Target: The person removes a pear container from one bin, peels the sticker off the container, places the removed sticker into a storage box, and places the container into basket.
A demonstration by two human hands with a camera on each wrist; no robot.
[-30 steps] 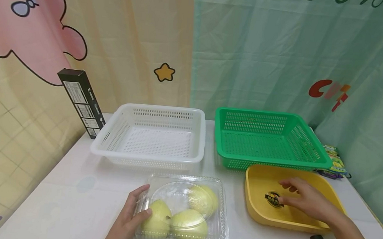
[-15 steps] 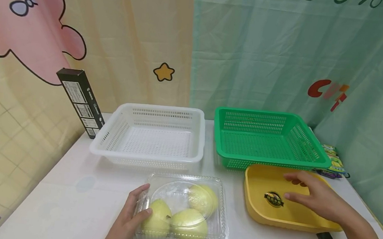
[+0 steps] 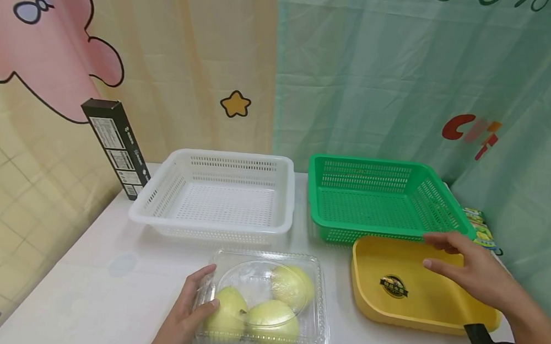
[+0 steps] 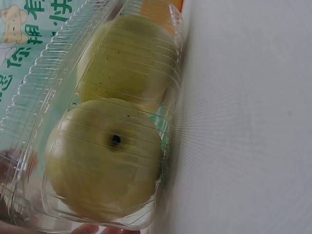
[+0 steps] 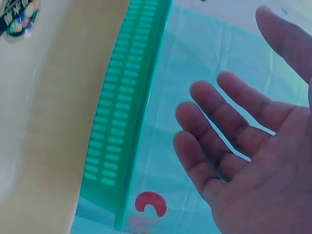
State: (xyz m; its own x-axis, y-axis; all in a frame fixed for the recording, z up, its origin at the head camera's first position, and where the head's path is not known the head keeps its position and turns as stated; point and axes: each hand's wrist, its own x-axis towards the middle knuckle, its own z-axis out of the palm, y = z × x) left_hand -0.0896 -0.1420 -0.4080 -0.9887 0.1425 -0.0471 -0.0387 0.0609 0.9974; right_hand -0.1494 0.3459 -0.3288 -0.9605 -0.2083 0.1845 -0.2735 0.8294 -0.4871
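A clear plastic clamshell box (image 3: 314,331) with three yellow-green pears (image 3: 273,324) inside lies at the front middle of the table. My left hand (image 3: 184,310) grips its left side, thumb on the lid and fingers along the edge. The left wrist view shows two of the pears (image 4: 105,165) close up through the ribbed plastic, with fingertips (image 4: 87,228) at the box's lower end. My right hand (image 3: 475,271) hovers over the right part of a yellow basin (image 3: 427,308), and its spread, slightly bent fingers hold nothing, as the right wrist view confirms.
Behind stand a white perforated basket (image 3: 210,225) and a green one (image 3: 394,231), whose front rim meets the yellow basin. A black box (image 3: 115,148) leans at the back left. Colourful packets (image 3: 484,233) lie beyond the green basket's right side. Printed curtains (image 3: 364,75) enclose the table.
My right hand has risen from low over the basin's sticker and moved right and back, leaving the sticker uncovered. My left hand and the clamshell box have stayed in place.
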